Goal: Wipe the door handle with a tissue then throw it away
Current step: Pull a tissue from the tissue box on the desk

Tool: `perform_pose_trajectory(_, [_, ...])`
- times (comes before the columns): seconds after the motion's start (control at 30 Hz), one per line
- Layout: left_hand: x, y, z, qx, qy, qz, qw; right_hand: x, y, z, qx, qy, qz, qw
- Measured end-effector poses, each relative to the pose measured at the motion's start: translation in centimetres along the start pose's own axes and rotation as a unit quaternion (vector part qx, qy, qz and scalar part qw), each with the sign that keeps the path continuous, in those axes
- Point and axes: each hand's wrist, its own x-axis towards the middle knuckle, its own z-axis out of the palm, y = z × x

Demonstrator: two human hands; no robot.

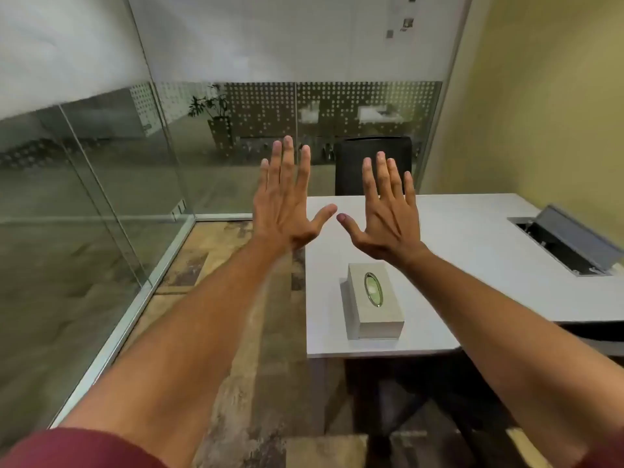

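Task unstarted: left hand (287,211) and right hand (388,217) spread-fingered, empty, mid-frame above the untouched tissue box (373,298); no door handle visible.

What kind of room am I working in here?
Most likely a small glass-walled office meeting room: frosted, dot-patterned glass partitions, a white desk with a flip-up cable box, and a black chair behind it.
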Motion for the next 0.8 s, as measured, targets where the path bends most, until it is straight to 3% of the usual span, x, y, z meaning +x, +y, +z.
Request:
perform_pose_trajectory(0.33, [0.4, 3.6, 10.4, -0.052, -0.082, 0.035, 0.995, -1.7, 5.0, 7.4, -0.019, -0.069, 0.058, 0.996])
perform_pose_trajectory(0.8, [-2.2, 9.8, 21.8, -0.049, -0.22, -0.009, 0.974, -4.6, 12.1, 18.2, 0.056, -0.177, 0.031, 0.982])
